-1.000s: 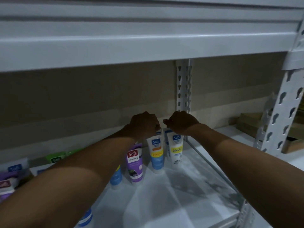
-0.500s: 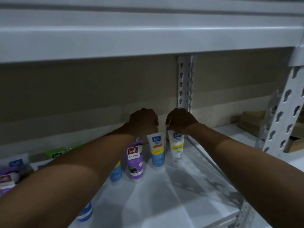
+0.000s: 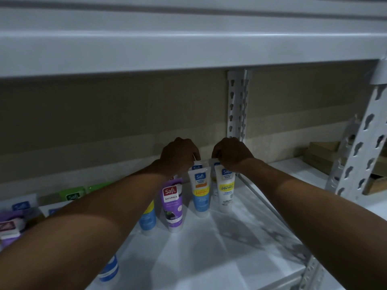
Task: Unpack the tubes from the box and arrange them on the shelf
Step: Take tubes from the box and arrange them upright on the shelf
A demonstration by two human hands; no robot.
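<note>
Several Safi tubes stand cap-down on the white shelf (image 3: pixel 209 258). A purple Naturals tube (image 3: pixel 172 205), a white-and-blue tube (image 3: pixel 200 192) and a white-and-yellow tube (image 3: pixel 225 188) form the front row. My left hand (image 3: pixel 178 156) reaches to the back and pinches the top of a rear tube (image 3: pixel 196 165) behind the blue one. My right hand (image 3: pixel 231 153) is closed on the top of another rear tube (image 3: pixel 215 162) behind the yellow one. Both rear tubes are mostly hidden. Another blue tube (image 3: pixel 147 216) stands partly under my left forearm.
A shelf board (image 3: pixel 188 53) hangs low overhead. A perforated upright (image 3: pixel 237 105) stands at the back and another upright (image 3: pixel 364 135) on the right. Small product boxes (image 3: pixel 71 194) line the back left. Cardboard boxes (image 3: pixel 322 155) sit on the neighbouring shelf to the right. A blue tube (image 3: pixel 109 271) stands near the front edge.
Both hands have stayed at the tops of the rear tubes, drawing slightly apart. The view has shifted a little downward.
</note>
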